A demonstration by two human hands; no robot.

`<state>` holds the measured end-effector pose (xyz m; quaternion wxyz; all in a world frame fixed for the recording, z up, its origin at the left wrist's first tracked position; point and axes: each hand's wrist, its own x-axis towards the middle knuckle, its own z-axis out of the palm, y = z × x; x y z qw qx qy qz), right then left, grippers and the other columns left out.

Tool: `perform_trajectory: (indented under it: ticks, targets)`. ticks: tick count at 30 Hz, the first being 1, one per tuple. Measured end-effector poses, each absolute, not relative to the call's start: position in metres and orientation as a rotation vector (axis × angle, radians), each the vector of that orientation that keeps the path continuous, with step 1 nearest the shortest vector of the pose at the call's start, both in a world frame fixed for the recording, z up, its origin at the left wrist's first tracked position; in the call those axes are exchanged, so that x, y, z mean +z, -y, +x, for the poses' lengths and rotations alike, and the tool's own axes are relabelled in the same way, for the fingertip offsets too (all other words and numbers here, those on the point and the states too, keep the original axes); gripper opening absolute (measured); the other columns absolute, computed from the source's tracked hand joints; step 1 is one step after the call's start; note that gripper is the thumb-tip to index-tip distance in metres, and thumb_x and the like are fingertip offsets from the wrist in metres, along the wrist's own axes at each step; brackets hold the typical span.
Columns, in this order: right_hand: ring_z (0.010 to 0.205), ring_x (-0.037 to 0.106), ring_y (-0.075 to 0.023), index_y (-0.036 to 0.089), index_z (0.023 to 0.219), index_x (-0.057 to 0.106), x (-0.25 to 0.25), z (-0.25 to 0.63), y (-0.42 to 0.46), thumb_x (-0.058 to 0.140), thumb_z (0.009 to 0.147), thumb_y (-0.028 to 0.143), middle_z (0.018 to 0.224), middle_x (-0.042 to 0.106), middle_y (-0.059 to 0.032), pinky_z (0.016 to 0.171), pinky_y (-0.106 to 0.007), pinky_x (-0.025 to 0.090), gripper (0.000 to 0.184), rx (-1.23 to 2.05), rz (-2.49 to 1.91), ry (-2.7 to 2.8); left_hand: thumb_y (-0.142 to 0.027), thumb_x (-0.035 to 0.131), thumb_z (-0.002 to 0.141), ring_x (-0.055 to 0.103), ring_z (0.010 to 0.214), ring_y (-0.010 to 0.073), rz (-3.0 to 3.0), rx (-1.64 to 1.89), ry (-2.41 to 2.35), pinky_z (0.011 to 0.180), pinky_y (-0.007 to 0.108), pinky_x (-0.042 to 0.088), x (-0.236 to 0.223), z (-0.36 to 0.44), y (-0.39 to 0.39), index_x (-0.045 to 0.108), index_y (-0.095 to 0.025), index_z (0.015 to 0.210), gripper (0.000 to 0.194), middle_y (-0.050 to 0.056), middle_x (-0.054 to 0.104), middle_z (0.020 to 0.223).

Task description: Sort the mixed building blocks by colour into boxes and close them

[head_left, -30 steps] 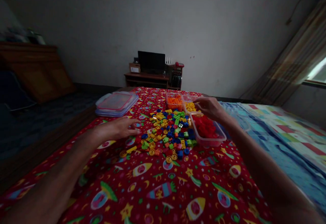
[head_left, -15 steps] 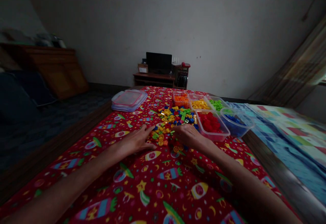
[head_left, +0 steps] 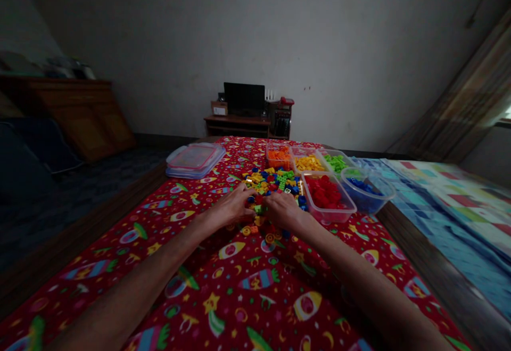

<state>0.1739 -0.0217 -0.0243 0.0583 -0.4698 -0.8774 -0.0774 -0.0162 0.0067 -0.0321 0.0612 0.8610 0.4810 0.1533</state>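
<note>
A mixed pile of small plastic building blocks in yellow, blue, green, red and orange lies on a red patterned tablecloth. At the pile's left side is my left hand, its thumb and fingers apart over the nearest blocks. My right hand is closed at the pile's front, fingers curled down and pressed together; whatever is between them is hidden. Just right of the pile stands a clear box of red blocks. Behind it are boxes of orange blocks, yellow blocks and green blocks.
A round tub with blue blocks stands at the table's right edge. Stacked clear lids lie at the far left. Beyond the table are a desk with a monitor and a wooden cabinet. A bed adjoins the right side.
My left hand has moved right and forward onto the pile, closer to my right hand. My right hand stays curled at the blocks. The view has shifted slightly.
</note>
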Motion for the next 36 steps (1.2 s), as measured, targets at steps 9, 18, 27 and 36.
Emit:
perform_trajectory:
  ticks: [9, 18, 27, 36]
  targets:
    - [0.081, 0.058, -0.0184, 0.013, 0.105, 0.062, -0.025, 0.174, 0.026, 0.05, 0.086, 0.018, 0.094, 0.066, -0.012, 0.066, -0.027, 0.039, 0.023, -0.22, -1.348, 2.606, -0.023, 0.06, 0.075, 0.056, 0.088, 0.0194, 2.688, 0.481, -1.262, 0.078, 0.03, 0.046, -0.035, -0.012, -0.005, 0.062, -0.019, 0.096, 0.022, 0.004, 0.054, 0.095]
    - [0.085, 0.06, -0.018, 0.015, 0.101, 0.061, -0.007, 0.183, 0.024, 0.053, 0.088, 0.031, 0.093, 0.067, -0.0105, 0.068, -0.025, 0.039, 0.023, -0.097, -1.374, 2.644, -0.019, 0.052, 0.073, 0.057, 0.063, 0.0144, 2.396, 0.699, -1.416, 0.061, 0.023, 0.044, -0.02, -0.02, -0.015, 0.064, -0.016, 0.089, 0.021, -0.001, 0.063, 0.07]
    - [0.082, 0.061, -0.0189, 0.012, 0.095, 0.064, -0.012, 0.169, 0.034, 0.054, 0.086, 0.022, 0.092, 0.067, -0.0131, 0.065, -0.026, 0.039, 0.017, -0.126, -1.385, 2.663, -0.018, 0.05, 0.074, 0.065, 0.083, 0.0188, 2.441, 0.775, -1.432, 0.076, 0.027, 0.048, -0.014, -0.01, -0.025, 0.058, -0.019, 0.121, 0.047, 0.006, 0.07, 0.104]
    - [0.069, 0.055, -0.0125, 0.012, 0.09, 0.063, -0.001, 0.198, 0.01, 0.057, 0.077, 0.012, 0.075, 0.063, -0.0037, 0.062, -0.022, 0.036, 0.015, 0.173, -1.272, 2.421, -0.016, 0.057, 0.071, 0.063, 0.086, 0.0197, 2.602, 0.569, -1.264, 0.079, 0.025, 0.046, -0.035, 0.014, -0.047, 0.069, -0.022, 0.103, 0.034, 0.003, 0.072, 0.089]
